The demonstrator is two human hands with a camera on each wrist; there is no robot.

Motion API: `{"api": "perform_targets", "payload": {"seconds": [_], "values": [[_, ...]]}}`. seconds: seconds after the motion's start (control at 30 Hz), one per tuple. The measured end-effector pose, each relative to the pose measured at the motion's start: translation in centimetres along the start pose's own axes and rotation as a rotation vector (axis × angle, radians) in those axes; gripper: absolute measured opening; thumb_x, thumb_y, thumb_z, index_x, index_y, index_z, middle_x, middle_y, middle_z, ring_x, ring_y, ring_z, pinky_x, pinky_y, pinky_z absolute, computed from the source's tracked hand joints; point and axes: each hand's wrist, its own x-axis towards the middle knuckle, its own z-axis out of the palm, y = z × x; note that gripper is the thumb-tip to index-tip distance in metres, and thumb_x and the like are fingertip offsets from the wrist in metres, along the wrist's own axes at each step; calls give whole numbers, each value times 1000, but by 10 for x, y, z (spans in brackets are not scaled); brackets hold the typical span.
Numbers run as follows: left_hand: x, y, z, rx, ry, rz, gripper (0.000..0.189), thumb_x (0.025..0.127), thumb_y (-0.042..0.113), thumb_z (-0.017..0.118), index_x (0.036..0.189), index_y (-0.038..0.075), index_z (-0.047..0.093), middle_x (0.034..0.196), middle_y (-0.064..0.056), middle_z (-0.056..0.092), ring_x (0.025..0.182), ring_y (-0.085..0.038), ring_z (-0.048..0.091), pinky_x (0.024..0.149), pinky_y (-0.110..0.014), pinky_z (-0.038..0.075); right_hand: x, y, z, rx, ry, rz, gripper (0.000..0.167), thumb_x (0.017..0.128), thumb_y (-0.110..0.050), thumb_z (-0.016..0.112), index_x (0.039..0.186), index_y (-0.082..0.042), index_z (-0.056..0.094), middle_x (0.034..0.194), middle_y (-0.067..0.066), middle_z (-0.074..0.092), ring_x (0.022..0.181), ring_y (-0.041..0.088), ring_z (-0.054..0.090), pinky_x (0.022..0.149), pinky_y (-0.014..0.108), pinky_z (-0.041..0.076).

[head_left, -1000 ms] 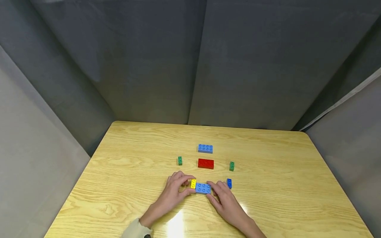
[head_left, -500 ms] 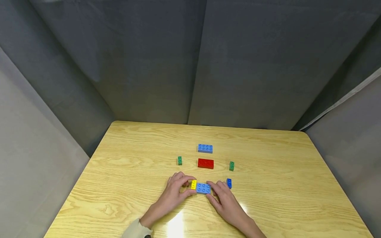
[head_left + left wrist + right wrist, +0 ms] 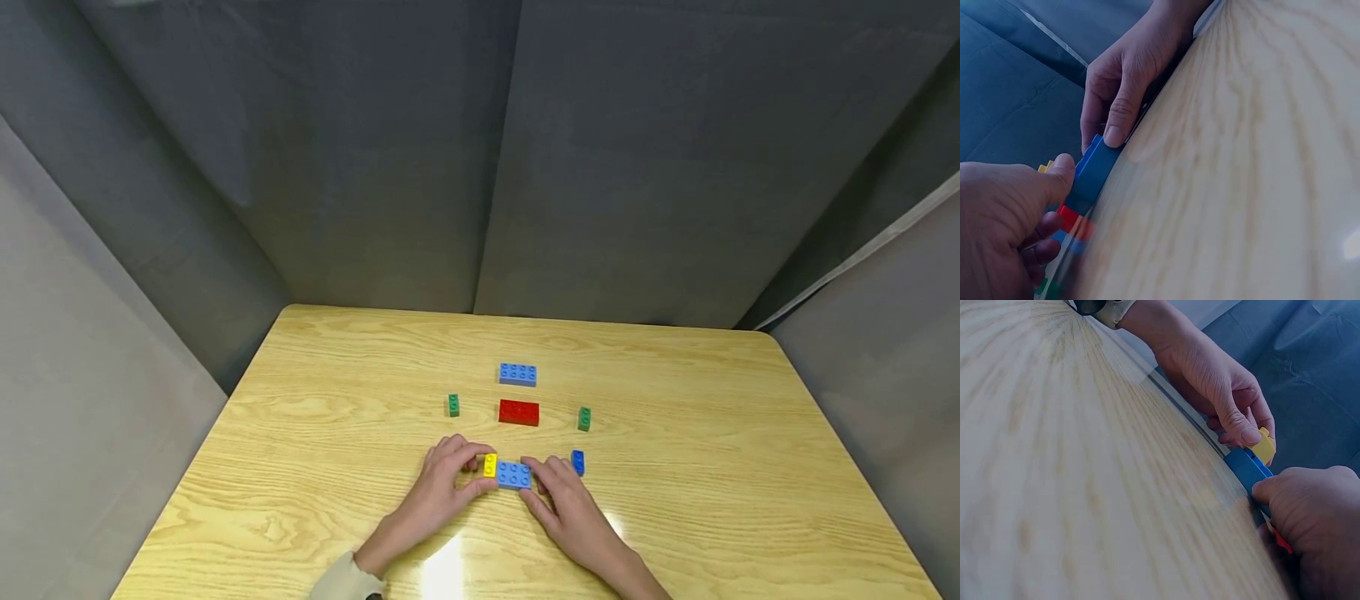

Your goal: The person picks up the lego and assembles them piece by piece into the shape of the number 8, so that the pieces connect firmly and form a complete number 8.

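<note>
Left hand [image 3: 441,479] pinching the yellow brick [image 3: 491,465], and it's just edged right, over the left end of the light blue brick [image 3: 514,475], apparently better aligned now. Yellow runs near to far; light blue, its right end pinched by the right hand [image 3: 567,506], lies left-to-right on the bench [image 3: 300,450].

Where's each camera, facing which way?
Head: on the head, facing forward-down at the table; left hand, right hand, sleeve show.
Left wrist: on that wrist, facing across the table; left hand near, right hand beyond.
Right wrist: on that wrist, likewise; right hand near, left hand beyond.
Wrist views share yellow brick, held blue brick.
</note>
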Motion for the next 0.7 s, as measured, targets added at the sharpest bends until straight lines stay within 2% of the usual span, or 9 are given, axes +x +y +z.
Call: {"api": "perform_targets", "payload": {"seconds": [0.27,0.7], "values": [[0,0,3,-23,12,34,44,91,28,81,131,13,69,94,3,57,87,-16,51,82,-27,44,0,1,0,-12,10,-15,41,100,-25,73,137,-9,67,88,-14,44,85,5,38,71,21,35],[0,0,8,-27,17,63,41,95,27,78,131,12,66,91,3,58,85,-11,49,80,-26,43,0,2,2,-16,13,-17,41,101,-27,72,137,-8,68,87,-15,44,84,5,38,71,21,35]]}}
